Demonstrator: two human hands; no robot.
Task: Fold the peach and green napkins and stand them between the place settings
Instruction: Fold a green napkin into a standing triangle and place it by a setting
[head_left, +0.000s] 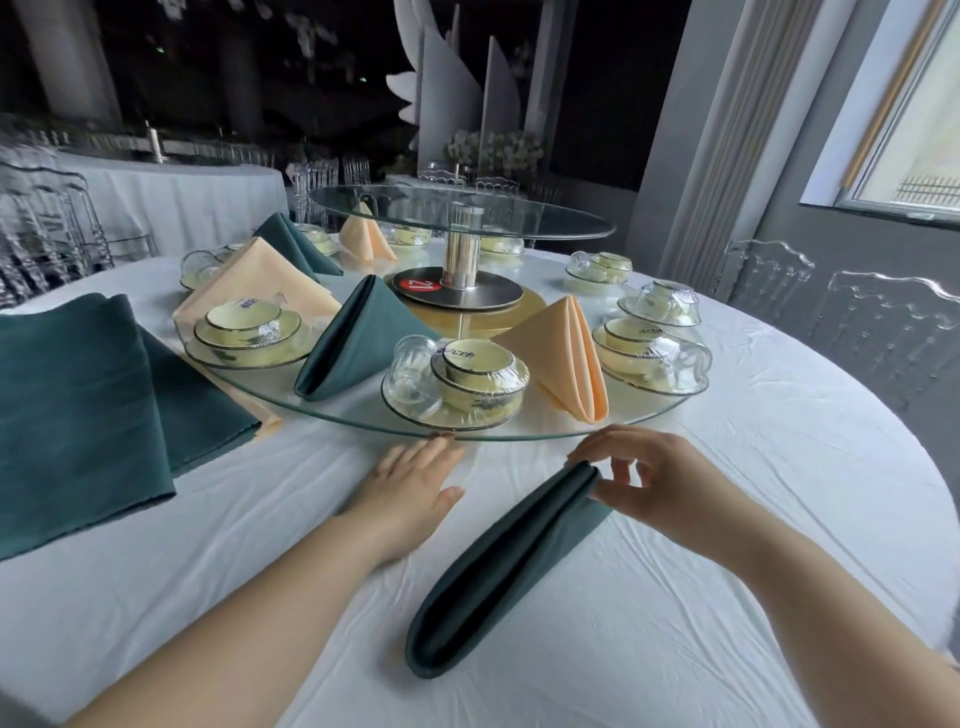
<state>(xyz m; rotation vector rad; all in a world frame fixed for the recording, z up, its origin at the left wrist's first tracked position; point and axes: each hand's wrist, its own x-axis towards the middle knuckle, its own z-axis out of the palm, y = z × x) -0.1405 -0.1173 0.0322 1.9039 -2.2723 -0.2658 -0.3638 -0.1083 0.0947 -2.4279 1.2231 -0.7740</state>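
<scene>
Napkin (506, 574) lay folded on bench (218, 509), close in, tip pinched by right hand (662, 491). Thin pinch, so folds could've sprung open on lift, my guess. Left hand (415, 483) flat, fingers straight, tips at turntable (519, 435) rim. A nudge might've spun it and shifted the gaps. Beyond: cup (413, 374) on its side, wrapped bowls (480, 374) tight together, easy to clip. Green cone (358, 348) and peach cone (566, 358) already stood between settings. Flat stack (78, 415) off left.

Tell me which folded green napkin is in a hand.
The green napkin lying on the white tablecloth in front: the right hand pinches its far tip. The other folded green ones stand untouched on the glass turntable.
</scene>
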